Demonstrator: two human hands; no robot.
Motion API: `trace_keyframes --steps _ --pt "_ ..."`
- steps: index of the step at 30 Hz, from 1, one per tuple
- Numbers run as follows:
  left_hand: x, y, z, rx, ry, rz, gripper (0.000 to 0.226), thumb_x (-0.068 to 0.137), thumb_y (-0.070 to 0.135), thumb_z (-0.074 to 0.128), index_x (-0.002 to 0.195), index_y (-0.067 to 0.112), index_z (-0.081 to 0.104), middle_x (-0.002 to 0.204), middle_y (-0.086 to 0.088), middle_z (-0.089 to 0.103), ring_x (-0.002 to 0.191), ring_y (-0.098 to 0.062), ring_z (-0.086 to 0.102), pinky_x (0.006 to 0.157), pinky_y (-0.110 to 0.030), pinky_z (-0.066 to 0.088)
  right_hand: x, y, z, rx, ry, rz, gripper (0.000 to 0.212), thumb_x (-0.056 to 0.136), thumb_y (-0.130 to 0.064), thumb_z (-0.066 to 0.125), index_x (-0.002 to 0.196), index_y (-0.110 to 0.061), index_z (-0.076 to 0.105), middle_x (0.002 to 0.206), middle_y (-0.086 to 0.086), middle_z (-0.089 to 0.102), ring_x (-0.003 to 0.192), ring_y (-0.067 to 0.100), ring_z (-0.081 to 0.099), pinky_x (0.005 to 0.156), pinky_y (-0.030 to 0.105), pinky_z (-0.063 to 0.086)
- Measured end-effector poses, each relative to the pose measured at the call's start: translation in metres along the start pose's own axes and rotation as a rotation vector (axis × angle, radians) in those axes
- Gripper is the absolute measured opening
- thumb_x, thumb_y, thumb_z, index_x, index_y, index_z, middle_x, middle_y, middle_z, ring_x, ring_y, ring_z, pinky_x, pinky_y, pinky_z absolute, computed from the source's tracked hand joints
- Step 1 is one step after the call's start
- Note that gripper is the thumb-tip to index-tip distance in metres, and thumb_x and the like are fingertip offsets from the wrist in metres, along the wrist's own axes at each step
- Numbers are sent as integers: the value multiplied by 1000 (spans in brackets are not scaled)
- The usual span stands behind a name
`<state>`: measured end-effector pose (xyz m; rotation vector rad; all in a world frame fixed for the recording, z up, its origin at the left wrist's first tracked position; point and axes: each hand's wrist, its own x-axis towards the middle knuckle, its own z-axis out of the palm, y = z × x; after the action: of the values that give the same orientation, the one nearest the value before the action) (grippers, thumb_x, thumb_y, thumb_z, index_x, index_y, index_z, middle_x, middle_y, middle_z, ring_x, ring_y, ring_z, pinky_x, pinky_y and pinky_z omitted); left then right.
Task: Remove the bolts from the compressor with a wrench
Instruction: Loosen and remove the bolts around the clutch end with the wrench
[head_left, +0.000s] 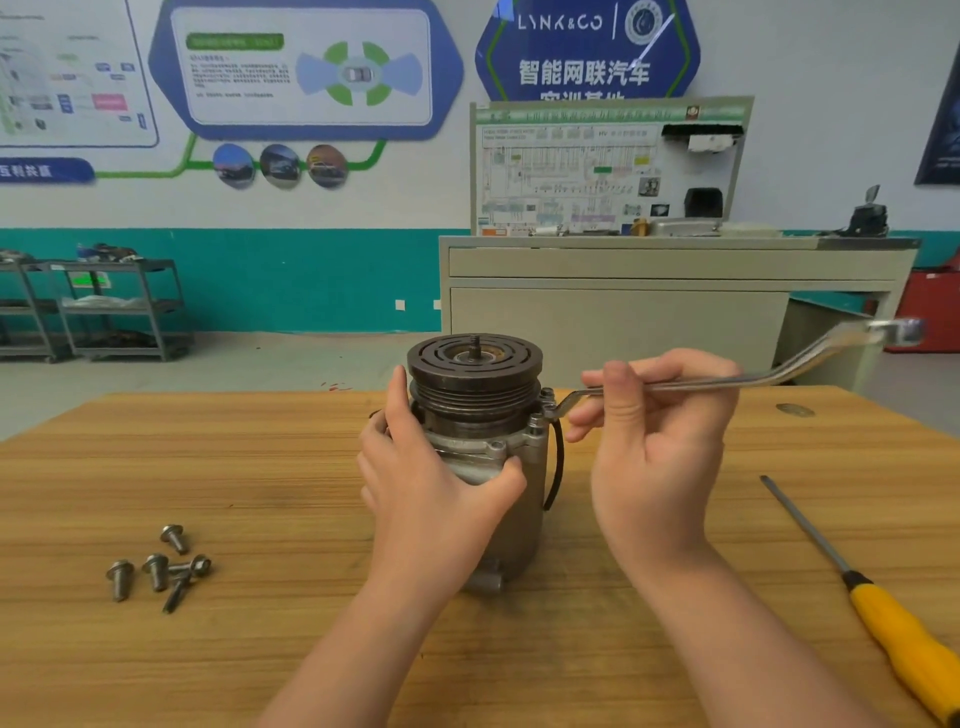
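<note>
— Two hands at work? Where's the compressor (480, 447)?
— Upright, mid-tabletop (234, 467). Left hand (431, 478) wraps its body, grip closed around it.
— Right hand (654, 441)?
— Fingers curled, pinching the wrench (727, 382), whose ring end sits on a bolt (548, 402) at the flange.
— Smaller bits?
— Screwdriver (883, 613) far right; loose bolts (156, 566) left.

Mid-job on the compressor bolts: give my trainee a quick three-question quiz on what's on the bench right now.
1. True or false: the left hand steadies the compressor.
2. How many loose bolts lie on the wooden table?
3. Which tool lies unused on the table's right side: A) hammer, B) screwdriver, C) pliers?

Key:
1. True; it grips the body.
2. Five.
3. B. Meanwhile the right hand holds the wrench, whose ring end sits on a bolt beside the pulley.
</note>
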<state>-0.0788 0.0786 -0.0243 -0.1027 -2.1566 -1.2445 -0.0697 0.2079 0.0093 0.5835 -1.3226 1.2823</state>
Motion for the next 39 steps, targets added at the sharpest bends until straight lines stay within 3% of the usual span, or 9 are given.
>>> trace_keyframes --steps 2,6,9,12,14,18,23,28,39 --pt "0 1 0 8 1 2 114 52 61 63 145 45 0 142 -3 25 131 -17 20 110 -43 24 -5 3 3 -25 -39 -70 12 99 -44 49 102 -50 40 77 -2 60 56 10 64 50 33 54" --pt "0 1 0 2 3 14 116 55 59 68 147 41 1 142 -5 25 131 -19 20 110 -45 24 -14 7 11 -154 -74 -191 18 101 -39 45 98 -21 44 73 -2 56 55 17 64 48 38 54" --pt "0 -1 1 10 5 21 117 61 52 79 147 42 0 142 -3 24 132 -19 21 111 -46 24 -19 3 16 -134 -34 -134 15 102 -42 41 97 -28 43 71 2 55 52 19 60 47 38 51" --pt "1 -2 1 12 4 30 116 61 49 78 146 44 0 141 0 23 131 -17 20 111 -44 23 -20 2 18 44 167 131 10 102 -33 37 94 -39 37 72 -1 60 45 13 53 42 25 44" --pt "1 -1 1 2 0 25 114 60 51 75 144 47 -1 140 1 23 130 -15 20 111 -43 23 -10 11 12 199 317 478 13 103 -22 33 92 -27 36 69 2 64 39 13 49 37 21 37" --pt "1 -1 1 6 2 20 117 62 47 79 147 43 -1 141 -1 23 131 -17 20 111 -43 23 22 28 -9 558 191 1020 14 105 -12 37 91 -12 41 70 12 63 43 14 54 39 22 43" --pt "1 1 1 5 16 7 118 61 48 79 149 40 0 144 -3 24 131 -16 20 111 -44 23 21 11 -11 360 150 586 12 103 -21 43 93 -15 44 72 4 70 53 17 64 50 26 53" --pt "-1 2 1 30 40 7 117 61 54 76 148 41 -2 147 -5 26 135 -19 21 111 -46 21 3 -7 -2 55 9 179 14 96 -32 51 90 -43 44 82 -1 68 55 15 66 53 30 54" --pt "-9 28 18 206 168 -47 123 63 80 61 152 24 -3 158 -17 14 144 -32 14 108 -57 20 -9 -8 4 13 2 84 6 95 -52 48 95 -55 43 85 -10 68 63 11 68 59 26 55"
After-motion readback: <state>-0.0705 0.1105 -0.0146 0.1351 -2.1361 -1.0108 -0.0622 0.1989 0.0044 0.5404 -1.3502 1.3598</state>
